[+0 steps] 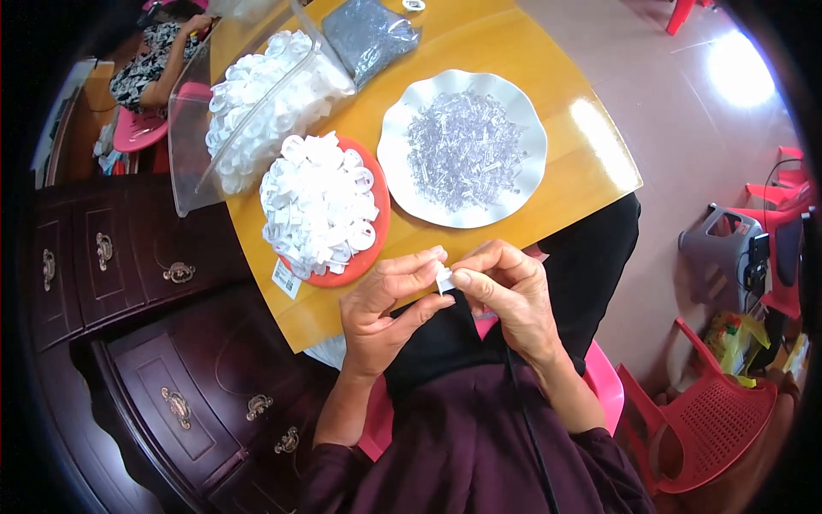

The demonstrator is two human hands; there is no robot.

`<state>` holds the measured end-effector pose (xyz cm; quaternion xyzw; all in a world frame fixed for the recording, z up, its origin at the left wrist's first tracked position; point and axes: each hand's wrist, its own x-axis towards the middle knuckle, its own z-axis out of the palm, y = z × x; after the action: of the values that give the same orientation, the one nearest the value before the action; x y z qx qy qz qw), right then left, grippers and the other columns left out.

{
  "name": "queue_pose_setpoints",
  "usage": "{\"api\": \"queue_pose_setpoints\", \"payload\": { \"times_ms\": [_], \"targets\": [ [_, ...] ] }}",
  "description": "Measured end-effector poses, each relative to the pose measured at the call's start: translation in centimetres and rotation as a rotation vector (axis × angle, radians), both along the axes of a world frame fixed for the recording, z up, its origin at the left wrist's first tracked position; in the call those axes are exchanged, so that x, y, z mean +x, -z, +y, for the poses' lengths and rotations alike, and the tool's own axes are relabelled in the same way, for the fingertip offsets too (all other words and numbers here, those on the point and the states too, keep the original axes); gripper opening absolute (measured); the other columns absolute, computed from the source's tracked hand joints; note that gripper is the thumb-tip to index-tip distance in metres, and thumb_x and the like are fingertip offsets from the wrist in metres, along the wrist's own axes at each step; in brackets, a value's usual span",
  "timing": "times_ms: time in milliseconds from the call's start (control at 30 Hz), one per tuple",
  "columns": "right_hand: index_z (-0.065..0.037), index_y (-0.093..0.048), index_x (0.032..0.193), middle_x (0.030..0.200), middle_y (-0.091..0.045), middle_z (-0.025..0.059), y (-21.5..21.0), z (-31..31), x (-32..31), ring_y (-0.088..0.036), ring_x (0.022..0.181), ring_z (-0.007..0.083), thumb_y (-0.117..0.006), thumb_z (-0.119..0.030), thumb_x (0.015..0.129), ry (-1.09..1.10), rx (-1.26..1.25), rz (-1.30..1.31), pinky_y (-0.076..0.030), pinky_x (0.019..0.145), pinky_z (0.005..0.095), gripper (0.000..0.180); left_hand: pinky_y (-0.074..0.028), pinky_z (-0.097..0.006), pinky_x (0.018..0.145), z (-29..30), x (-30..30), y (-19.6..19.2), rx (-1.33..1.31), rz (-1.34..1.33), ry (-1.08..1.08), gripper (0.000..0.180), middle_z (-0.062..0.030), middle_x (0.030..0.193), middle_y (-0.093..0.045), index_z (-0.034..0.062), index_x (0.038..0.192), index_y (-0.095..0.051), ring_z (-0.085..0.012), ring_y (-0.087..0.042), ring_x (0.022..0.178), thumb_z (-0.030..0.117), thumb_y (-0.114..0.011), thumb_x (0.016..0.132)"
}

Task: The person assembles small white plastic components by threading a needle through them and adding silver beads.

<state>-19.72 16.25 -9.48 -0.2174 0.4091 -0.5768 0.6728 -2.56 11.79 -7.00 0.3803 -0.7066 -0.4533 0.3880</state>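
Between my two hands, over my lap at the table's near edge, is a small white plastic piece (444,278). My left hand (387,304) pinches it from the left with thumb and fingers. From the other side my right hand (510,295) has its thumb and fingertips closed at the piece; whether they also hold a smaller part is hidden. Just beyond my left hand, a red plate (383,201) bears a heap of white plastic parts (317,206). A white scalloped plate (394,184) farther right holds many small clear plastic pieces (467,150).
A clear bin (184,163) full of similar white parts stands at the far left, beside a grey plastic bag (368,38). A printed label (286,279) lies on the wooden table (574,128). Dark drawers (163,368) stand left; a red chair (711,420) stands right. Another person (158,64) sits far left.
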Motion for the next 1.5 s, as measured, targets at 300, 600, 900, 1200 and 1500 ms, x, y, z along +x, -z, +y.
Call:
{"api": "queue_pose_setpoints", "payload": {
  "times_ms": [300, 600, 900, 1200, 1500],
  "targets": [
    [0.000, -0.069, 0.099, 0.085, -0.065, 0.0055, 0.3, -3.0, -2.7, -0.058, 0.064, 0.0100, -0.074, -0.006, 0.083, 0.140, -0.152, 0.833, -0.047, 0.059, 0.0247, 0.018, -0.053, -0.033, 0.093, -12.2, 4.9, -5.8, -0.792, -0.373, -0.459, 0.034, -0.0106, 0.116, -0.067, 0.0016, 0.113, -0.067, -0.0222, -0.065, 0.106, -0.005, -0.075, 0.080],
    [-0.008, -0.067, 0.096, 0.092, -0.060, 0.0057, -0.3, -4.7, -4.3, -0.063, 0.090, 0.0253, -0.073, -0.016, 0.081, 0.200, -0.106, 1.584, -0.052, 0.073, 0.0364, 0.018, -0.049, -0.037, 0.098, -13.7, 4.5, -5.6, -0.839, -0.621, -0.409, 0.041, -0.0106, 0.125, -0.062, 0.0042, 0.119, -0.067, -0.0253, -0.060, 0.114, -0.001, -0.076, 0.079],
    [-0.012, -0.066, 0.083, 0.085, -0.058, 0.0034, 0.7, -6.1, -3.3, -0.063, 0.082, 0.0218, -0.072, -0.017, 0.082, 0.193, -0.192, 1.615, -0.052, 0.066, 0.0350, 0.008, -0.049, -0.036, 0.079, -10.4, -6.5, 1.8, -0.390, -0.401, -0.040, 0.027, -0.0107, 0.096, -0.062, 0.0018, 0.106, -0.069, -0.0249, -0.061, 0.090, 0.006, -0.077, 0.080],
    [-0.011, -0.067, 0.088, 0.087, -0.061, 0.0043, 1.1, -5.6, -3.9, -0.064, 0.082, 0.0240, -0.070, -0.016, 0.084, 0.230, -0.229, 1.497, -0.052, 0.067, 0.0364, 0.007, -0.047, -0.031, 0.065, -10.1, -7.4, 1.2, -0.196, -0.302, -0.082, 0.009, -0.0057, 0.086, -0.060, 0.0024, 0.087, -0.068, -0.0202, -0.059, 0.074, 0.001, -0.075, 0.079],
    [-0.005, -0.070, 0.102, 0.085, -0.067, 0.0037, -0.4, -5.2, -3.4, -0.050, 0.061, 0.0092, -0.074, -0.012, 0.085, 0.272, -0.220, 0.793, -0.045, 0.058, 0.0244, 0.019, -0.045, -0.019, 0.076, -8.6, -5.1, 0.1, 0.419, 0.168, -0.060, 0.009, 0.0017, 0.089, -0.062, -0.0001, 0.094, -0.068, -0.0041, -0.057, 0.081, 0.007, -0.072, 0.089]
  ]
}}
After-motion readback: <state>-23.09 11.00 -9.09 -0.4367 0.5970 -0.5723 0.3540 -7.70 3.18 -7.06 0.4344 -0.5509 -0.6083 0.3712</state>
